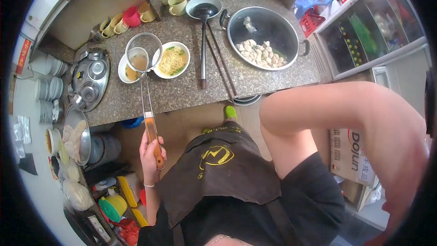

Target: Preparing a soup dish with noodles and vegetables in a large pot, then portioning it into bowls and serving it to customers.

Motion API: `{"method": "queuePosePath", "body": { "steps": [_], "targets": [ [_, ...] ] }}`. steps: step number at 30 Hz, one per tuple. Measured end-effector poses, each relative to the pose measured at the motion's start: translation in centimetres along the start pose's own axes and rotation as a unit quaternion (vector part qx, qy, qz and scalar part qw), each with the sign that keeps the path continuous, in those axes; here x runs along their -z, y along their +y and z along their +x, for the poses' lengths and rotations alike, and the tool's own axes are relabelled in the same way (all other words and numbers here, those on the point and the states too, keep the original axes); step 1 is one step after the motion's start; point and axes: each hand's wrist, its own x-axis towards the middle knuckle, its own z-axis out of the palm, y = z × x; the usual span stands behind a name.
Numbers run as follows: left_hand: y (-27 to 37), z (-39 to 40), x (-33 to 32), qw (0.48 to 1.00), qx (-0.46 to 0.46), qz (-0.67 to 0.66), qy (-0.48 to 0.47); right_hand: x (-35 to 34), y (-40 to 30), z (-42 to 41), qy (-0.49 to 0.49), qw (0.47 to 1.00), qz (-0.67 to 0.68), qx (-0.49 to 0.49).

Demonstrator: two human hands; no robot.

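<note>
My left hand point(149, 159) grips the wooden handle of a wire mesh strainer point(144, 41), held above the granite counter. Beneath its mesh stands a white bowl point(123, 70) of broth, partly hidden. Beside that, another white bowl point(186, 54) holds noodles point(170, 60) with chopped green herbs. My right arm is bent up close to the camera. The right hand point(404, 181) is blurred at the picture's right rim, and its fingers cannot be made out. Nearest the right forearm is a large two-handled pot point(293, 58) with pale food lumps point(262, 54) in dark liquid.
A ladle point(203, 51) rests in a metal bowl point(218, 3), alongside long chopsticks point(220, 58). Mugs point(131, 16) line the back wall. At left are a tray of lidded metal containers point(102, 89) and stacked plates point(42, 91). A glass-fronted cabinet point(372, 30) and cardboard box point(344, 157) stand at right.
</note>
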Motion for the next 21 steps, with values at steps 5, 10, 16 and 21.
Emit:
{"method": "queuePosePath", "body": {
  "steps": [5,10,16,21],
  "targets": [
    [0.4,0.9,-0.5,1.000,0.004,0.009,-0.012,0.0,-0.6,0.3,-0.009,1.000,-0.026,-0.010],
    [0.2,-0.2,0.7,1.000,-0.018,-0.017,0.008,-0.9,0.1,1.6,-0.073,0.997,-0.001,-0.011],
    [0.1,-0.3,0.4,1.000,0.004,-0.014,-0.018,-2.0,1.4,4.3,-0.162,0.986,0.023,0.017],
    [0.7,0.7,-0.4,0.999,0.012,-0.001,-0.037,-2.4,2.6,6.4,-0.286,0.945,0.048,0.151]
  ]
}}
